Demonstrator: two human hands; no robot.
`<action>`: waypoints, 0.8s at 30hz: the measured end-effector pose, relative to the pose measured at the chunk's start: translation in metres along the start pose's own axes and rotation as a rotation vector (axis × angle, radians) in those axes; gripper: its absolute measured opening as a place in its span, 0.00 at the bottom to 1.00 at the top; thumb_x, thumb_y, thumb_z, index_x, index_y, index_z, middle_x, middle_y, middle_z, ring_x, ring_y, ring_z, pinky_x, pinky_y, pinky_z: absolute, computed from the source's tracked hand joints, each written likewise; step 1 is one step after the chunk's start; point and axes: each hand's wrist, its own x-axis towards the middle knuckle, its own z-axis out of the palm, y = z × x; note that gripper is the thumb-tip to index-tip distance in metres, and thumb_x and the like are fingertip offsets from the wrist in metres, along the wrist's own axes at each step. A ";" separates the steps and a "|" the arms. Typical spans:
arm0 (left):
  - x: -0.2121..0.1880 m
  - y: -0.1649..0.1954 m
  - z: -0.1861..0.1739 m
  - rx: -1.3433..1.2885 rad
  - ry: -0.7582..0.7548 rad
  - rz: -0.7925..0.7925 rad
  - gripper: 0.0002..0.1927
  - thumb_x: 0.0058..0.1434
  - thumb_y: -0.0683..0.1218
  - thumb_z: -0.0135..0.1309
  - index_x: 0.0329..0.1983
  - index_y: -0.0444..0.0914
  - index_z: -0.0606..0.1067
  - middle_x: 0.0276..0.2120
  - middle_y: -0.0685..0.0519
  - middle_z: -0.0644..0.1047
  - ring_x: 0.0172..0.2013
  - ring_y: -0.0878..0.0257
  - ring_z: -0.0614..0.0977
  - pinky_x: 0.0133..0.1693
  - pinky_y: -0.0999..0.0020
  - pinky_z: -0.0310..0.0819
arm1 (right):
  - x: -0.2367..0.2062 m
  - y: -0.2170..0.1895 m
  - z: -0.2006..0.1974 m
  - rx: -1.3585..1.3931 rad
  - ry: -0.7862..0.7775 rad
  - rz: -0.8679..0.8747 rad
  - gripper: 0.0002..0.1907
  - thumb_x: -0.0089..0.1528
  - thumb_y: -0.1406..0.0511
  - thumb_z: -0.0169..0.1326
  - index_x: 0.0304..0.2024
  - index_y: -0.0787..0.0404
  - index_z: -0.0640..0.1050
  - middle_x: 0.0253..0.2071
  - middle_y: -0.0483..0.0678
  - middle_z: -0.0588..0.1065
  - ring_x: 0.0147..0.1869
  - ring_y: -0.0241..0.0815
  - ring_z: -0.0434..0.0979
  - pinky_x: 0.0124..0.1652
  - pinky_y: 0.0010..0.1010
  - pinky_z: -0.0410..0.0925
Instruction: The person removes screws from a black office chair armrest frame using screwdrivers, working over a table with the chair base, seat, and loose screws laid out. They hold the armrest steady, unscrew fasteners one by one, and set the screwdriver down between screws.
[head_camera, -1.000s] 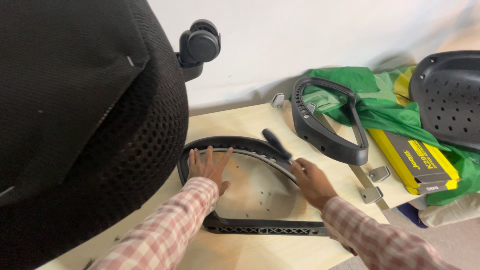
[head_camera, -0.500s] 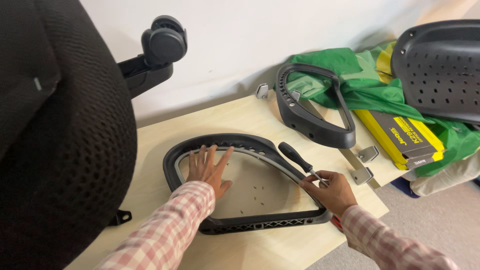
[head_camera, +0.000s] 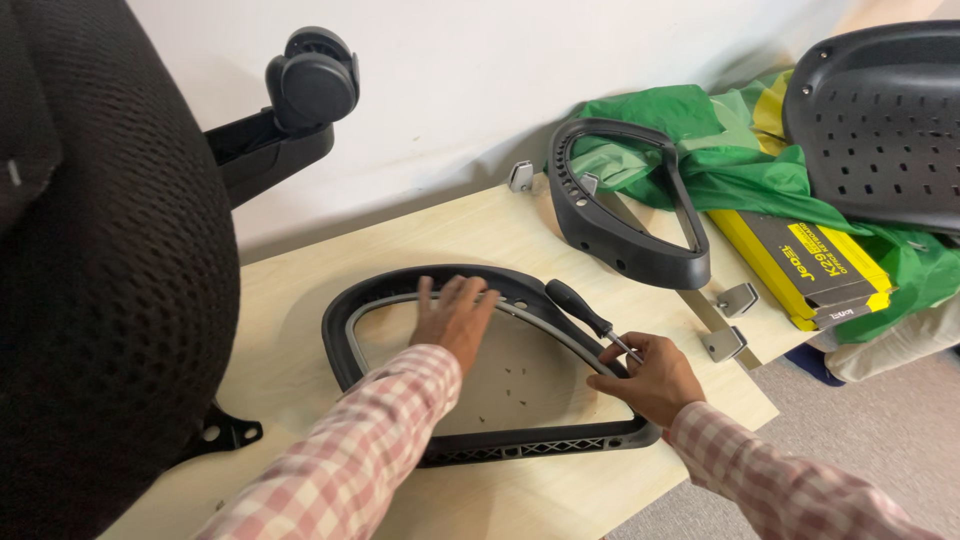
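Since the earlier frame the right hand (head_camera: 652, 378) has shifted toward the frame's near corner, fingers pinching the screwdriver (head_camera: 592, 318) shaft. The left hand (head_camera: 455, 317) lies flat, fingers spread, on the black armrest frame (head_camera: 520, 445) lying on the counter (head_camera: 300, 300).

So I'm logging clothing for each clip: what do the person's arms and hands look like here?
Both arms wear long sleeves in a red-and-white check, loose at the cuffs. The left hand and right hand are bare: no gloves, rings or watch visible.

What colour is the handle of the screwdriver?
Black; the screwdriver shows best in the head view, by the right hand.
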 end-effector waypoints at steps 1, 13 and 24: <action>0.003 0.005 0.005 -0.054 0.035 0.040 0.25 0.63 0.39 0.51 0.64 0.48 0.68 0.62 0.54 0.66 0.65 0.56 0.65 0.65 0.42 0.51 | -0.003 -0.002 0.001 -0.006 0.014 0.005 0.19 0.48 0.59 0.71 0.38 0.61 0.85 0.20 0.49 0.71 0.22 0.38 0.67 0.25 0.34 0.60; 0.030 0.007 0.031 -0.006 0.439 0.279 0.06 0.56 0.38 0.57 0.29 0.43 0.81 0.33 0.55 0.77 0.35 0.58 0.82 0.56 0.55 0.70 | -0.024 -0.014 0.007 -0.085 0.125 -0.046 0.15 0.53 0.56 0.65 0.35 0.59 0.84 0.28 0.49 0.82 0.30 0.42 0.81 0.36 0.34 0.72; 0.000 0.033 0.002 -0.325 0.103 -0.075 0.14 0.59 0.46 0.60 0.49 0.43 0.80 0.45 0.52 0.74 0.47 0.57 0.77 0.56 0.58 0.69 | -0.023 0.022 0.003 0.312 0.101 -0.018 0.16 0.56 0.58 0.66 0.40 0.63 0.87 0.16 0.40 0.70 0.20 0.30 0.60 0.22 0.28 0.54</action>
